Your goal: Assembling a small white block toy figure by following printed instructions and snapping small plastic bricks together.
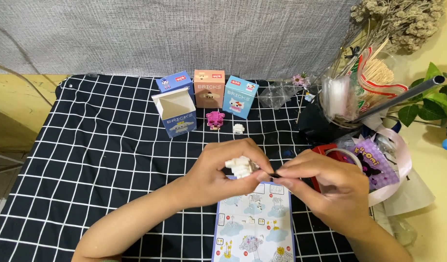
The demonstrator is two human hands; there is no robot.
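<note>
Left hand grip: left hand (218, 170) closed around a small white brick model (239, 166), fingers curled over it, thumb below.
Right hand grip: right hand (325, 187) pinched shut on a thin dark tool (267, 171), its tip touching the model's right side.
Model position: held in the air above the top edge of the instruction sheet (255, 223), between both hands.
Instruction sheet: lies flat on the black checked cloth (87, 160), directly under the hands; printed with numbered build steps on a pale blue ground.
Finished pieces: pink brick figure (215, 119) and small white brick piece (239, 128) stand on the cloth beyond the hands, near each other, apart.
Boxes: opened blue box (175, 114) with flap raised, left of the pink figure; second blue box (174, 81) just behind it; orange box (209, 88) and light blue box (240, 96) in a row at the rear.
Right margin: red tape dispenser (330, 153) just beyond the right hand; purple printed bag (374, 165) beside it; dried flowers (403, 19) at upper right.
</note>
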